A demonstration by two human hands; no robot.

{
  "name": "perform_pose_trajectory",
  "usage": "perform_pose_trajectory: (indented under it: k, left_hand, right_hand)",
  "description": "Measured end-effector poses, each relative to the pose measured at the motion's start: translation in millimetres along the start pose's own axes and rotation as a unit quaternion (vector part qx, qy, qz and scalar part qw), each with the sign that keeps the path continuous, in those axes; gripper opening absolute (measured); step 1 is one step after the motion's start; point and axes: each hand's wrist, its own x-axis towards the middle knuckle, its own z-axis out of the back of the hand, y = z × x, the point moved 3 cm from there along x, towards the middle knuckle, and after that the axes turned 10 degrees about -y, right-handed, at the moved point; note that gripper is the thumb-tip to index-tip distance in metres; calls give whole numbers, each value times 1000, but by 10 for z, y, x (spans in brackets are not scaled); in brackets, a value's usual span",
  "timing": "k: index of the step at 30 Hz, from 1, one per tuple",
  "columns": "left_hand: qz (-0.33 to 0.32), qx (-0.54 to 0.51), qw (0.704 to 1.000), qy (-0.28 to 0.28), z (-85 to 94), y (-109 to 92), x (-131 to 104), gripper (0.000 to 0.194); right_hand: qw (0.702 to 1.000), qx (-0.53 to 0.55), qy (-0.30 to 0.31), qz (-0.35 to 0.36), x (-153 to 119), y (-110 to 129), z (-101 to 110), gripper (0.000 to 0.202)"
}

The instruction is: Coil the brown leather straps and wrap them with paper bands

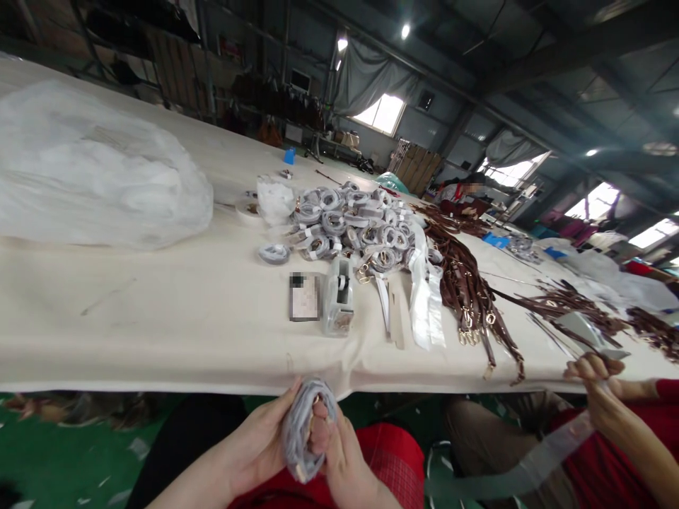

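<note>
Both my hands are in front of me, just below the near edge of the bench [159, 346], with one grey coiled strap [293, 435] between them. My left hand [265, 438] is curved round the outer left side of the coil, its fingers bent and pressed to the grey wrapping. My right hand [342, 445] has the other side, with its fingers curled through into the middle of the ring, so it is closed about the band (a bit of gold-coloured metal shows at the top of the opening). The coil stands on edge, clear of the bench and above my red clothing.

On the bench ahead, a tape dispenser [338, 304] stands just beside a flat dark-edged thing [304, 297], whose face is blurred. Beyond them lies a heap of similar coils [366, 219], with a single coil [274, 254] apart on its left. White strips [421, 304] and brown straps [459, 276] lie to the right, and a big plastic bag [100, 170] to the left. At far right, a co-worker's hand [597, 371] grips a translucent strip [546, 456] that hangs down from it.
</note>
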Motion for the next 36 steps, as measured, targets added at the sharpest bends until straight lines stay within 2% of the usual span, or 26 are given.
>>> perform_pose_trajectory:
  k: [4,6,8,9,11,12,14,16,19,21,24,27,30,31,33,34,36]
  left_hand:
    - [-5,64,998,18,65,10,26,51]
    - [-64,163,984,-33,171,-38,83,44]
    - [-142,300,940,-82,241,-91,113,41]
    - [-170,367,911,-86,240,-98,113,40]
    - [-193,474,858,-41,164,-48,90,39]
    - [-191,511,838,-8,106,-1,74,43]
    - [-189,545,816,27,1,83,51,57]
    - [-195,538,819,22,-59,115,63,63]
    - [-223,492,841,-23,-47,55,130,48]
    - [-245,455,854,-67,1,-15,175,39]
    - [-263,390,872,-135,64,-58,216,36]
    - [-288,315,881,-203,92,2,230,38]
    - [-307,260,879,-256,128,93,227,38]
    - [-308,267,875,-260,141,109,222,37]
    - [-309,335,860,-229,143,110,204,36]
    - [-306,386,848,-196,132,105,194,35]
    - [-286,480,821,-116,99,117,175,32]
  right_hand:
    - [998,-30,42,26,56,305,297,48]
    - [991,-87,97,20,73,452,474,43]
    - [963,-207,175,-5,48,501,605,39]
    - [940,-270,207,-10,23,493,647,38]
    - [904,-354,239,-2,-20,454,679,36]
    - [897,-369,241,7,-31,436,673,35]
    - [904,-361,230,18,-19,420,652,30]
    - [929,-316,192,5,31,433,664,26]
    - [970,-205,128,-40,101,453,726,24]
    - [983,-139,95,-70,103,415,730,23]
    - [995,-20,57,-85,56,292,583,27]
    - [993,98,6,-69,37,188,345,40]
    - [991,110,-54,-56,104,195,282,44]
    - [993,90,-50,-52,143,229,319,41]
    - [999,18,16,-36,226,326,448,37]
    - [996,-34,74,-25,260,374,519,37]
    - [967,-156,202,2,295,444,627,38]
